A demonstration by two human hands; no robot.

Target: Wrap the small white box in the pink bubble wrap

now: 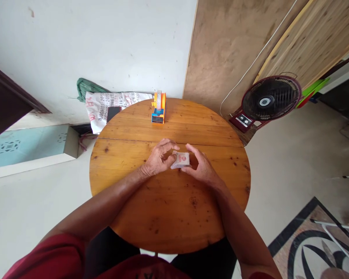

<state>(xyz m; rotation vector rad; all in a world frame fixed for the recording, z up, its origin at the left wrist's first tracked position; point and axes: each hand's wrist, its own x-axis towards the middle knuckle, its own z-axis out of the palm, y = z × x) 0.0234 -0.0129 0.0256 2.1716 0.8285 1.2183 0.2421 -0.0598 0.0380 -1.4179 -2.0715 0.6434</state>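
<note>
Box (182, 158) between left hand (158, 159) and right hand (204, 167), nearer the left

Lies to the right of the left hand and to the left of the right one, well in from every edge of the surface (168, 209), slightly toward the right edge. Seems longest along the line from left edge to right edge, though hard to be sure with the left end partly behind the thumb. Met at that end by the left thumb, with left fingers arched past the far side; impossible to say from this view whether pinched or merely steadied, or whether resting flat or slightly raised. Opposite, a right hand spread in a loose curve, apparently clasping nothing, with thumb just beside the near right corner and fingers apart from the far one. Judged as the key relation: small gap on the right, contact on the left. Well apart, near the far edge, dispenser (159, 108).
</note>
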